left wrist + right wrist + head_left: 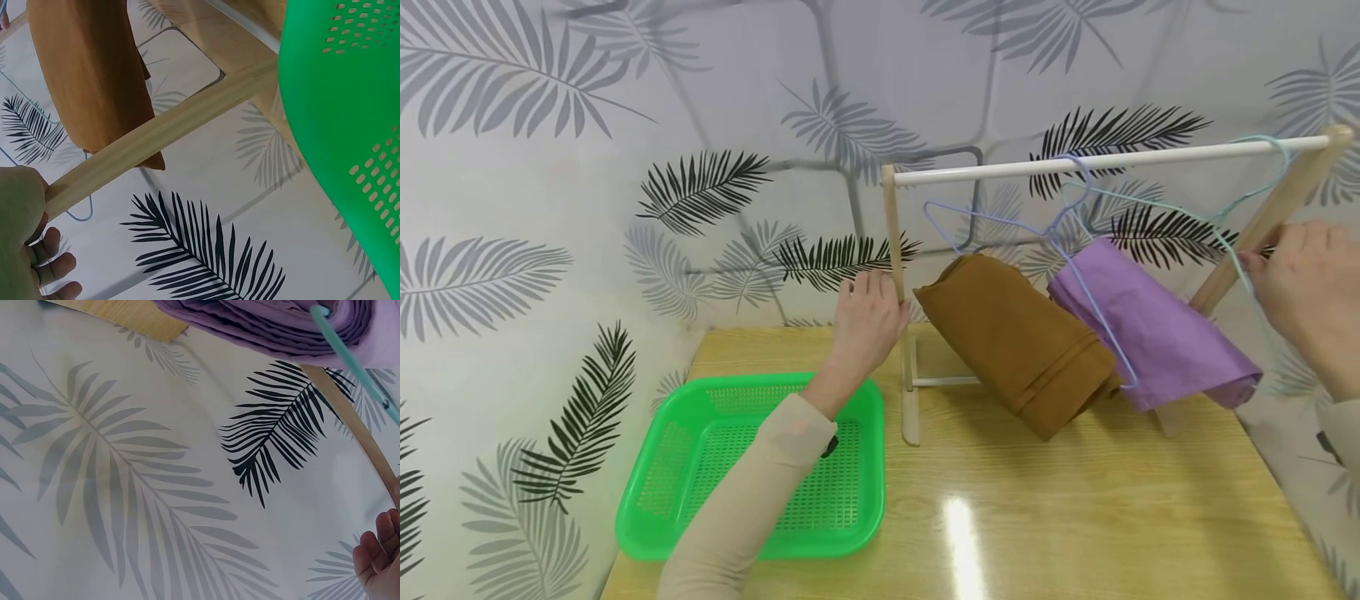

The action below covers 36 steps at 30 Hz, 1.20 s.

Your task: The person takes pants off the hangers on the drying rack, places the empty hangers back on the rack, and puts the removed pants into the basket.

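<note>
A small clothes rack with a white rail (985, 172) and wooden posts stands on the table. My left hand (867, 321) grips its left post (162, 134) partway up, thumb and fingers around the wood. At the other end, my right hand (1311, 283) holds the right post (359, 425), fingers curled at it. From the rail hang a periwinkle hanger (1000, 215) with a folded brown cloth (1015, 342) and a mint-green hanger (1150, 200) with a folded purple cloth (1150, 325). Both cloths hang slanted, lower at their right ends.
A green plastic basket (880, 467) with perforated sides sits on the table at left, beneath my left forearm. The wooden table (1075, 517) extends in front of the rack. Behind it rises a leaf-patterned wall (737, 100).
</note>
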Tool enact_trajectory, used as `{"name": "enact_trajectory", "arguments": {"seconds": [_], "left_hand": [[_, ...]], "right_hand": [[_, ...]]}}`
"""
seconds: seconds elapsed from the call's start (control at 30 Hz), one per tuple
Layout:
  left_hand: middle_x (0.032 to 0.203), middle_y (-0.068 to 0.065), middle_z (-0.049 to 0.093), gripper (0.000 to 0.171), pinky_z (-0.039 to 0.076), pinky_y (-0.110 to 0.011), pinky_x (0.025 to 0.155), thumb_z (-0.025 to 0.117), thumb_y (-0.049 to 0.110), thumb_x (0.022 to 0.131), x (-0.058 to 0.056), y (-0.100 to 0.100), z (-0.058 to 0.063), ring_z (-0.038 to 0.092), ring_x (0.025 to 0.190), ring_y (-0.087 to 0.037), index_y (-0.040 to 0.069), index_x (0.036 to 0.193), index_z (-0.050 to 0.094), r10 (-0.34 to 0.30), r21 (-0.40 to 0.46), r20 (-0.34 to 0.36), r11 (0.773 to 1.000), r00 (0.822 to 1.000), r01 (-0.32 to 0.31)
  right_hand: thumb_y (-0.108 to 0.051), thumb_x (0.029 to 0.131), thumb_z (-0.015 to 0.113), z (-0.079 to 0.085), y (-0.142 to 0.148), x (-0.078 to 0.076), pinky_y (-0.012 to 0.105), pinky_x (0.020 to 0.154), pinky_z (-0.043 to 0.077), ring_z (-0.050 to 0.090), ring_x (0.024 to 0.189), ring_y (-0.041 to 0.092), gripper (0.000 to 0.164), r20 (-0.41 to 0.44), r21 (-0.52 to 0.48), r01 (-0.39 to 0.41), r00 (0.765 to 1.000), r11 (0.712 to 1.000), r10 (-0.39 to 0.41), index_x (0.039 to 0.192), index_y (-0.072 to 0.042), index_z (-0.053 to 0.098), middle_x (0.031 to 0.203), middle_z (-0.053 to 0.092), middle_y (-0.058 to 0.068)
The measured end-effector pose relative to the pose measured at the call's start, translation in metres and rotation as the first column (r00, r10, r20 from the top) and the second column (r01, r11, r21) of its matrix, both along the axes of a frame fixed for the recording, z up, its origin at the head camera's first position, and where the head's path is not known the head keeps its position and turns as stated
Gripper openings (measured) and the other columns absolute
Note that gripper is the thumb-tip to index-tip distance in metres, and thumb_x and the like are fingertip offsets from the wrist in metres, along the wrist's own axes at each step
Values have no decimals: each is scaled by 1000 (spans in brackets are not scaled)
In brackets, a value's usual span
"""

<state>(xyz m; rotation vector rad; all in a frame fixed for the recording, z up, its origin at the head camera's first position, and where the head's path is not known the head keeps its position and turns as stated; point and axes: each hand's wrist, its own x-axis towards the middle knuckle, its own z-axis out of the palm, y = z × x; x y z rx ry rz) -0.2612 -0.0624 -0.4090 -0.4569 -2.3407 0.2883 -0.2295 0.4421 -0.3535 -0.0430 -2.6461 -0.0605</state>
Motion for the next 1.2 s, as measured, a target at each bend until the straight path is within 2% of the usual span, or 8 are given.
{"name": "enact_trajectory", "arguments": {"seconds": [0.2, 0.3, 0.43, 0.47, 0.67, 0.8, 0.97, 1.2], "left_hand": [[96, -6, 70, 40, 49, -35, 75, 66, 47, 101, 0, -5, -2, 63, 90, -23, 8, 97, 64, -3, 2, -16, 1000, 1000, 3], [96, -6, 70, 40, 49, -35, 75, 66, 48, 100, 1, -8, -3, 64, 89, -23, 8, 97, 64, 3, 1, -26, 1000, 1000, -3], [99, -7, 71, 41, 49, -35, 74, 67, 47, 100, 1, -11, -4, 63, 88, -24, 7, 99, 65, 9, 10, -22, 1000, 1000, -9], [99, -8, 71, 40, 48, -35, 73, 67, 47, 100, 1, -12, -4, 63, 88, -24, 6, 99, 64, 6, 16, -19, 1000, 1000, -6], [101, -10, 72, 40, 47, -37, 73, 68, 45, 99, 2, -18, -6, 63, 89, -26, 5, 98, 63, -9, 36, -23, 999, 1000, 10], [98, -10, 71, 39, 48, -37, 73, 66, 45, 101, 3, -23, -4, 62, 89, -26, 6, 96, 63, -10, 16, -27, 1000, 1000, 11], [95, -9, 70, 39, 49, -37, 73, 65, 43, 102, 5, -29, -4, 63, 89, -26, 6, 94, 62, -17, 1, -15, 1000, 1000, 17], [98, -11, 70, 38, 47, -38, 74, 65, 43, 101, 7, -34, -4, 62, 90, -27, 5, 95, 62, -26, 23, -13, 999, 1000, 27]], "right_hand": [[-22, 110, 51, 5, -5, 0, 69, 86, 40, 46, 99, 60, 45, 92, -4, 32, 995, 999, -32, 110, 23, 46, 100, 44, 44], [-21, 108, 55, 3, -7, 0, 68, 83, 41, 47, 97, 60, 45, 42, 2, 9, 999, 1000, -9, 107, 24, 47, 98, 46, 44], [-17, 102, 64, -3, -10, 0, 66, 72, 41, 49, 87, 59, 43, -92, 31, -46, 995, 998, 49, 99, 24, 50, 89, 47, 41], [-17, 102, 64, -4, -10, 0, 66, 70, 41, 49, 86, 58, 43, -104, 33, -46, 993, 998, 49, 98, 23, 50, 88, 47, 41], [-17, 101, 64, -8, -16, -1, 69, 72, 39, 48, 87, 61, 41, -179, -10, -86, 980, 996, 83, 98, 22, 50, 89, 47, 41], [-17, 101, 63, -10, -21, -3, 69, 73, 40, 49, 87, 61, 40, -243, -13, -122, 963, 992, 115, 99, 21, 52, 90, 49, 41], [-18, 100, 64, -12, -26, -5, 70, 74, 40, 49, 87, 61, 39, -264, -29, -134, 957, 990, 122, 100, 20, 53, 90, 50, 41], [-17, 101, 64, -14, -30, -8, 69, 72, 40, 49, 87, 60, 37, -273, -39, -145, 953, 989, 129, 102, 19, 54, 90, 51, 41]]}}
